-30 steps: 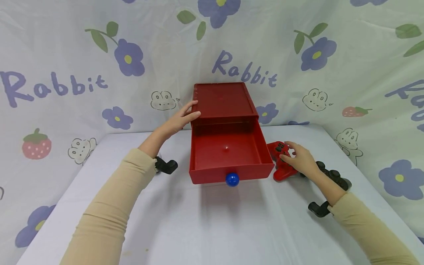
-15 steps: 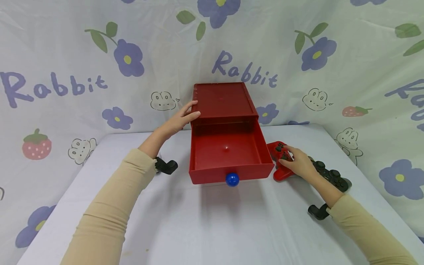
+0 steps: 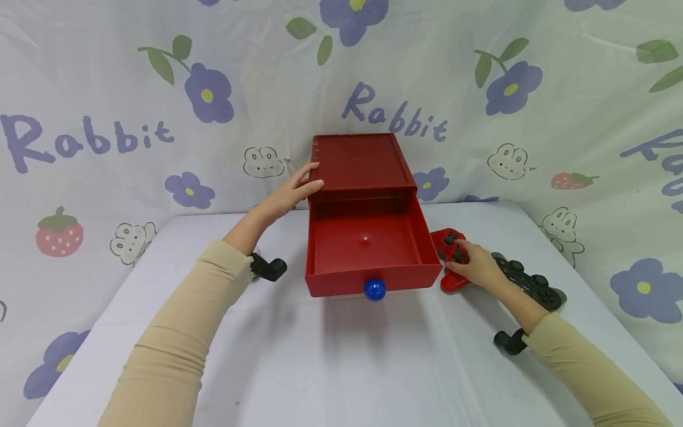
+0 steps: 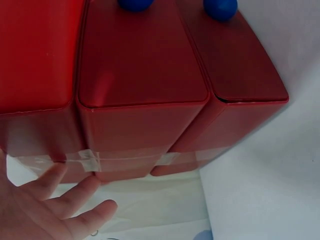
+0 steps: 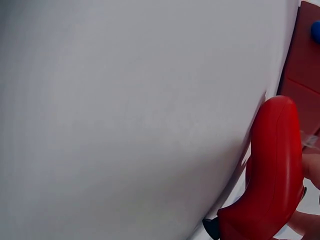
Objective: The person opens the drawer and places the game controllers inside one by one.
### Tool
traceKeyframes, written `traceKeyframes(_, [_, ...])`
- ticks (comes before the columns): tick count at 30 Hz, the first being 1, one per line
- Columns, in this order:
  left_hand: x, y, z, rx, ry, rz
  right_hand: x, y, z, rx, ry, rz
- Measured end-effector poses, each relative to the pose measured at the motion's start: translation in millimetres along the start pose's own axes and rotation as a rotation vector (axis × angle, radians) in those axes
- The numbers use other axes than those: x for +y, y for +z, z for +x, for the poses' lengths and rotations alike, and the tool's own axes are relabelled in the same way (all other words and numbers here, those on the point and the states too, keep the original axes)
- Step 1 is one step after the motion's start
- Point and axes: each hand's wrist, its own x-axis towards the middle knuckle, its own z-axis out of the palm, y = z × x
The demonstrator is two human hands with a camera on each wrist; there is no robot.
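A red cabinet [image 3: 363,163] stands at the back of the table, its top drawer [image 3: 373,276] pulled out with a blue knob [image 3: 375,290] on the front. My left hand [image 3: 285,198] rests against the cabinet's left side near the top, fingers spread and mostly straight. Right of the drawer lies a red game controller [image 3: 441,239]. My right hand [image 3: 480,267] grips its middle from the right, thumb on the near side and fingers on the far side. One red handle [image 5: 275,165] shows large in the right wrist view; that hand is mostly out of this view.
A black game controller [image 3: 533,286] lies right of the red one, partly behind my right wrist. In the left wrist view, lower drawers [image 4: 145,55] are closed, with clear tape [image 4: 90,160] along the cabinet's side. A patterned cloth [image 3: 256,89] hangs behind the white table [image 3: 363,367].
My right hand has lowered its fingers onto the red controller and closed in on its middle, uncovering more of the black controller. The left hand and the drawer stay put.
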Motion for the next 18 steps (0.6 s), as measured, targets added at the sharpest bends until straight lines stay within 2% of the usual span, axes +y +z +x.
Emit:
traceKeyframes(9, [-0.6, 0.6, 0.6, -0.007, 0.001, -0.006, 1.2, -0.2, 5.7, -0.065, 0.042, -0.035])
traceKeyframes(18, [-0.6, 0.2, 0.4, -0.003, -0.003, -0.003, 1.4, 6.7, 14.1, -0.144, 0.099, 0.040])
